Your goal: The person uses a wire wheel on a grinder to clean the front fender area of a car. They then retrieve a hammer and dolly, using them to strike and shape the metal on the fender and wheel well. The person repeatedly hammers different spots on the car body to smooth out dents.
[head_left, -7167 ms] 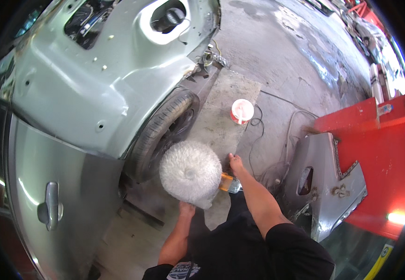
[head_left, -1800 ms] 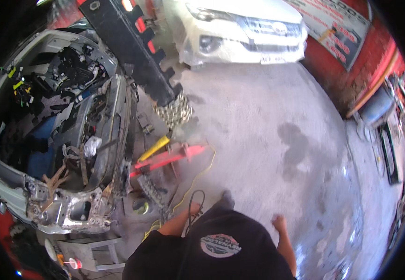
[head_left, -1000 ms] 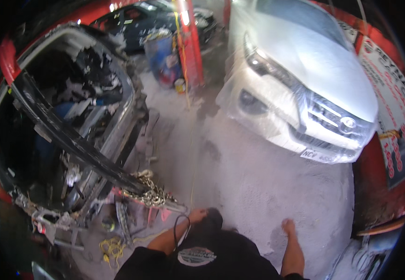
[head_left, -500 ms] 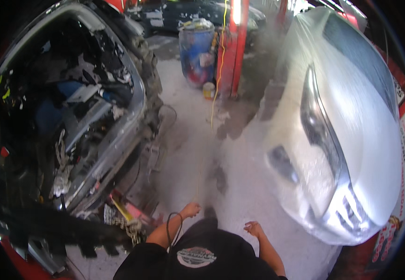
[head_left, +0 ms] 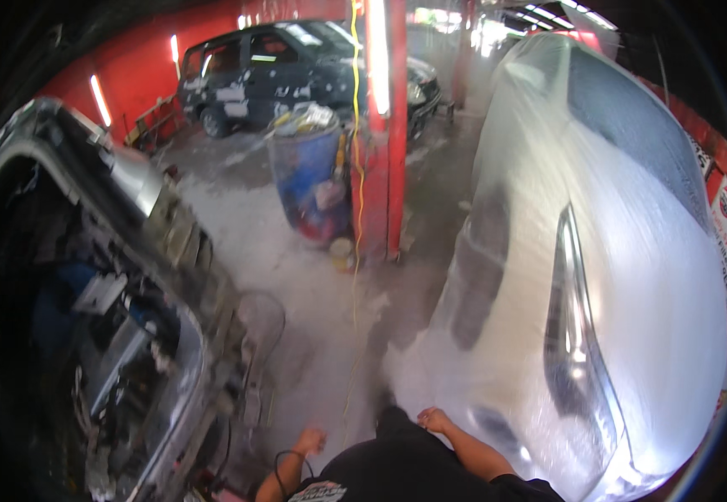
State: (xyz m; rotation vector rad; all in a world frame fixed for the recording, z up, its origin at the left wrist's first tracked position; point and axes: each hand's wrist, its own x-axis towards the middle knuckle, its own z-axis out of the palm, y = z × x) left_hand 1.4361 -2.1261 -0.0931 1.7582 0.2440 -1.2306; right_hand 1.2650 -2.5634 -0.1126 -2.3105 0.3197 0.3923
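Note:
My left hand [head_left: 311, 439] hangs low at the bottom centre, empty, its fingers loosely apart; a dark looped cable [head_left: 290, 460] lies by that forearm. My right hand [head_left: 433, 418] is also empty, fingers slightly apart and bent, close beside the front of a white car [head_left: 631, 276] wrapped in clear plastic; whether it touches the car I cannot tell. A stripped car body shell [head_left: 171, 293] with exposed metal and loose parts stands to my left.
A concrete floor [head_left: 305, 318] runs between both vehicles toward a red post [head_left: 380, 188] with a yellow cord [head_left: 357, 284] hanging down. Beside it stand a blue drum [head_left: 300, 176] and a small bucket [head_left: 343, 251]. A dark van [head_left: 263, 84] with patched panels is behind.
I have turned from the shell and moved forward between the cars; post, drum and van now show larger and lower in view. The round fluffy pad held earlier is no longer in my hands.

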